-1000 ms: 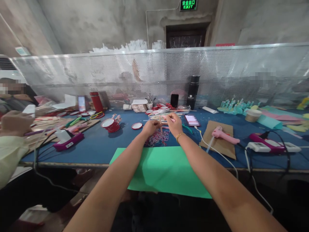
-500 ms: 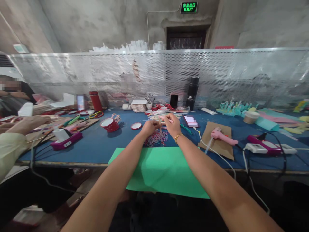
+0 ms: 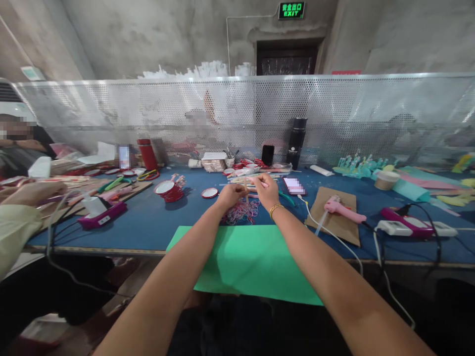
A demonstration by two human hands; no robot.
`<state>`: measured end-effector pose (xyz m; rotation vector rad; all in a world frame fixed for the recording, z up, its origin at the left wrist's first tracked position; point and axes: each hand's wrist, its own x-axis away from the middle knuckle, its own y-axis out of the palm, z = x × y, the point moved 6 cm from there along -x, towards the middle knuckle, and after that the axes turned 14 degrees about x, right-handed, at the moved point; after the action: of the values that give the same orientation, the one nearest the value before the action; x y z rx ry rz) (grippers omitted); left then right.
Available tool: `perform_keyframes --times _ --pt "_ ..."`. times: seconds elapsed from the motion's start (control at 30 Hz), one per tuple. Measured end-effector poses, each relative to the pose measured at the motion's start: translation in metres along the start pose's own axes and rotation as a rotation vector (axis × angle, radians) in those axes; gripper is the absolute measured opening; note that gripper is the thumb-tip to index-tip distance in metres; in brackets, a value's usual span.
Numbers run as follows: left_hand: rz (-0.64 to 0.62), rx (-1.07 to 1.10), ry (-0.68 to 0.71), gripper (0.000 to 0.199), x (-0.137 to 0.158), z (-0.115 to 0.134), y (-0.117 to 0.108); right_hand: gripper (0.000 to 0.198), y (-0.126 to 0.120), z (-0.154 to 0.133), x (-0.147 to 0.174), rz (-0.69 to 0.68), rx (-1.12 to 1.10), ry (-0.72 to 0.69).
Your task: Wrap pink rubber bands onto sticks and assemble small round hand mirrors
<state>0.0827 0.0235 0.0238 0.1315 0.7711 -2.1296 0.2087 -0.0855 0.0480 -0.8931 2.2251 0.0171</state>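
My left hand (image 3: 235, 195) is closed in a pinch on a thin, pale stick (image 3: 246, 191) that stands upright between my hands. My right hand (image 3: 267, 191), with a gold bracelet on the wrist, is closed beside the stick's upper end. Its fingertips point toward the stick, and what they pinch is too small to make out. Under both hands lies a tangled heap of pink, purple and blue loops (image 3: 241, 213) that look like rubber bands. A green sheet (image 3: 252, 262) hangs over the table's front edge beneath my forearms.
To the right, a pink glue gun (image 3: 345, 211) rests on cardboard (image 3: 326, 198), near a purple power strip (image 3: 408, 223) with cables. A red tub (image 3: 170, 193) stands left. A phone (image 3: 294, 186) lies behind my right hand. A co-worker's hand (image 3: 31, 192) is at far left.
My right hand has shifted very slightly to the right, while my left hand stays in place with the stick. The co-worker's hand at far left has moved further left.
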Motion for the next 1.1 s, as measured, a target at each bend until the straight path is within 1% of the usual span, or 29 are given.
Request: perform_keyframes --times 0.07,0.2,0.4,0.57,0.73,0.9,1.1 --pt "0.001 -0.006 -0.005 0.033 0.001 0.001 0.000 0.018 -0.001 0.000 0.000 0.011 0.002 0.007" --pt "-0.019 0.004 0.005 0.037 0.003 0.006 0.001 0.017 0.000 -0.006 0.001 -0.016 0.003 -0.040" --pt "-0.013 -0.025 -0.013 0.035 0.005 0.011 0.001 0.019 -0.001 -0.005 0.000 -0.005 -0.006 -0.022" --pt "-0.012 -0.040 -0.008 0.032 0.005 0.011 0.000 0.017 -0.003 -0.001 0.000 0.019 -0.018 0.011" --pt "-0.016 -0.019 0.008 0.033 0.005 0.010 0.000 0.017 0.000 -0.005 0.000 -0.017 -0.011 -0.041" --pt "0.004 -0.051 -0.004 0.031 0.003 0.007 -0.001 0.016 -0.003 -0.001 -0.001 0.020 -0.019 0.007" --pt "-0.003 -0.023 -0.007 0.033 0.002 0.004 -0.001 0.018 0.000 -0.004 0.001 -0.029 -0.012 0.010"
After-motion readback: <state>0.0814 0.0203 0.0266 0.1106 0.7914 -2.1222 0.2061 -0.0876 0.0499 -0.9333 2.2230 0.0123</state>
